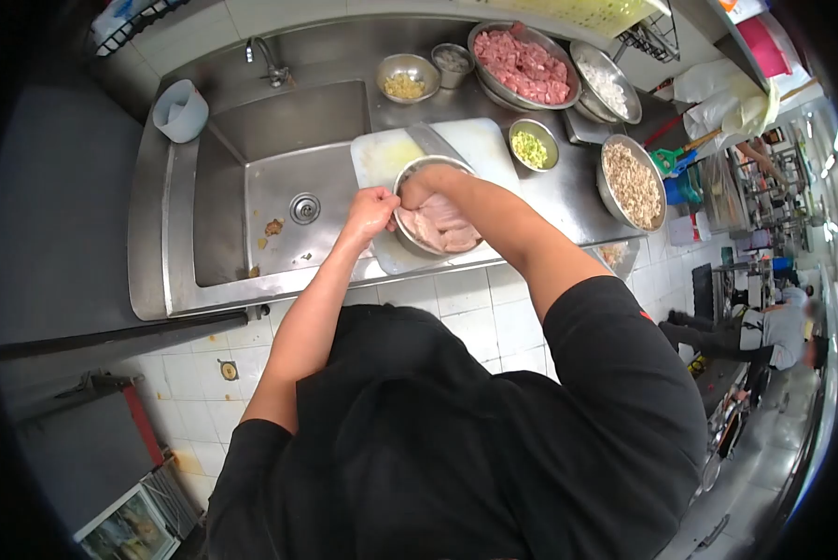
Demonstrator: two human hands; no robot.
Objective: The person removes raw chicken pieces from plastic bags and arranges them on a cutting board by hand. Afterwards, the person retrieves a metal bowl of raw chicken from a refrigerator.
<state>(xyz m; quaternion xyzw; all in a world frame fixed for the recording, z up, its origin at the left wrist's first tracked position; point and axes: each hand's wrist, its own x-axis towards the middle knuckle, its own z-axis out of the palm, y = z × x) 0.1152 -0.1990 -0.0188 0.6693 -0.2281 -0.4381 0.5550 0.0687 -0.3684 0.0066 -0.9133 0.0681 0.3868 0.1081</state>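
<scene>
- Left hand [374,210]: at the near left side of the metal bowl [406,239]; fingers curled closed, gripping the rim.
- Right hand [428,184]: down inside the same bowl, wrist bent over its far side; fingers hidden, so cannot tell how far open they are or whether they grip anything.
- Pale meat [442,224]: large, smooth pieces inside the bowl, right hand against or just above them; contact appears likely, though the forearm obscures part of the view.
- Bowl position: on the white cutting board [495,149], towards its near edge.
- Broad grey blade [435,142]: flat on the board behind the bowl, partly covered by it.
- Sink [274,173]: left of the board; food scraps [273,227] on its floor near the drain [305,208].
- Faucet [270,67]: behind the sink; white tub [180,112] at the far left corner.
- Yellowish bits [404,87]: in a small bowl behind the board.
- Red meat [523,70]: heaped in a large bowl, far right of the board.
- Chopped green pieces [529,147]: small bowl just beside the board's right edge.
- Brownish chopped pieces [632,184]: wider bowl, further right.
</scene>
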